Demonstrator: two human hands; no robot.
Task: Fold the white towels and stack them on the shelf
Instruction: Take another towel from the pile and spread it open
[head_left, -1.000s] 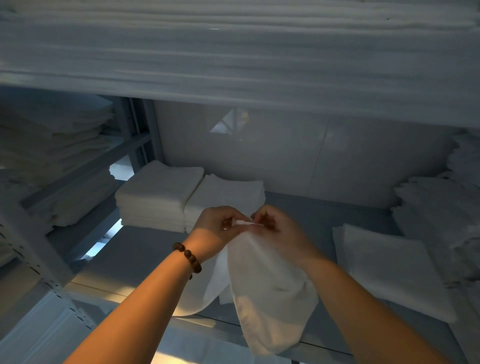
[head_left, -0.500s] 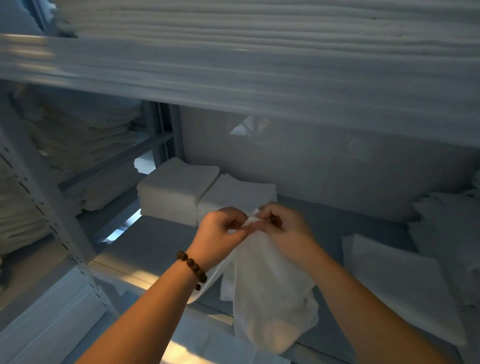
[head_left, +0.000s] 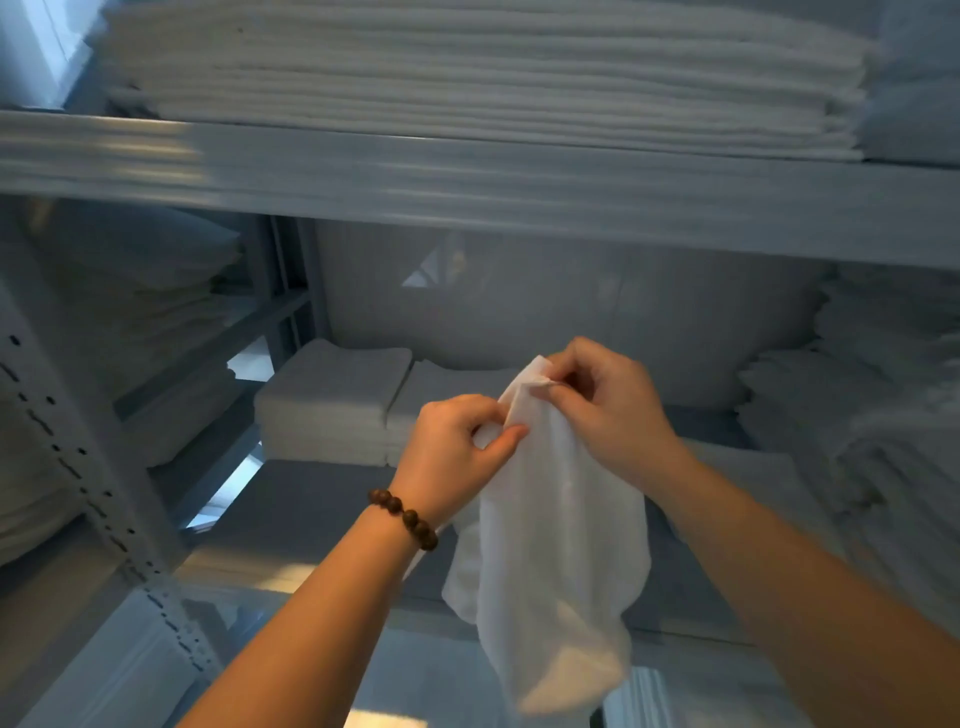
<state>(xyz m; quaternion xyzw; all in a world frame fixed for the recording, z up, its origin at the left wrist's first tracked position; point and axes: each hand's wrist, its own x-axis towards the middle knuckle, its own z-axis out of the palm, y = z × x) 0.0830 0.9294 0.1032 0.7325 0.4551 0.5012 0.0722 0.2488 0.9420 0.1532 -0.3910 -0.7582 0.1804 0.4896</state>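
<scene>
A white towel (head_left: 556, 545) hangs loose in front of the grey shelf (head_left: 311, 499). My right hand (head_left: 608, 410) pinches its top corner, and my left hand (head_left: 457, 452), with a bead bracelet at the wrist, pinches the towel's edge just below and to the left. Two stacks of folded white towels (head_left: 332, 400) stand side by side at the back left of the shelf board. A single flat towel (head_left: 753, 478) lies on the shelf to the right, partly hidden behind my right forearm.
The upper shelf beam (head_left: 467, 176) runs across above my hands, with a tall pile of white linen (head_left: 467, 78) on it. A rumpled towel heap (head_left: 872, 405) fills the right end. A perforated upright post (head_left: 78, 452) and more linen shelves stand at the left.
My hands have lifted the towel higher and moved a little apart, the right one now above the left. The view has tilted up, showing more of the upper shelf.
</scene>
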